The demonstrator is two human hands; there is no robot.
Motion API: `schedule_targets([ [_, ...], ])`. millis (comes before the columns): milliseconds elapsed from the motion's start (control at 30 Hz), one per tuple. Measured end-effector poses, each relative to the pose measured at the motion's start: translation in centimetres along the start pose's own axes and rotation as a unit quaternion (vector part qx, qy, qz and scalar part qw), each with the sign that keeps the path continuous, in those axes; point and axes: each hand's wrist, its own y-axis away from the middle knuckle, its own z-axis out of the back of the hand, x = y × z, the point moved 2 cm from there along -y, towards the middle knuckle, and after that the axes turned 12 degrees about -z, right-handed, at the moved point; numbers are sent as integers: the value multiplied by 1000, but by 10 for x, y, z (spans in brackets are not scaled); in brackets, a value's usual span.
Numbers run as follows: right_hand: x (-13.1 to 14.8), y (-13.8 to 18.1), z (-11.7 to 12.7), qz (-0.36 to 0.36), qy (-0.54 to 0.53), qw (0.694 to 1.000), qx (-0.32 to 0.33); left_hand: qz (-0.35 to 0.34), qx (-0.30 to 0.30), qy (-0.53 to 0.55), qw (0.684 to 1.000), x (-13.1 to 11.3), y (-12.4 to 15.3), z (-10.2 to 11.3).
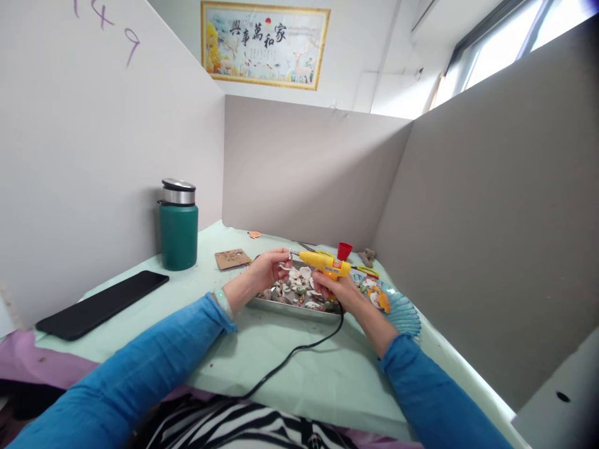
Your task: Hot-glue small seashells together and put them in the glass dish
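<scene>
"Glue gun (321, 262), yellow: where is it, and what are the hands doing?"

"It is held over a metal tray (290, 307) of shells (299, 290), nozzle (295, 252) pointing left. The right hand (345, 290) wraps its handle; the left hand (266, 268) pinches a small pale piece (290, 254) beside the tip (I cannot tell whether they touch)."

"How might it handle?"

"Probably light, stiff and smooth, like hard plastic. The handle is the place to grip; the nozzle may be hot. The black cord (299, 347), trailing across the surface (365, 374), could tug. The piece looks brittle: hold its edge."
</scene>
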Motion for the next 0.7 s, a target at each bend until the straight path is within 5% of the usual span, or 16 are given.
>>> schedule_targets([
  [700, 2, 1, 0, 10, -5, 1000, 16, 11, 24, 13, 1000, 0, 0, 0],
])
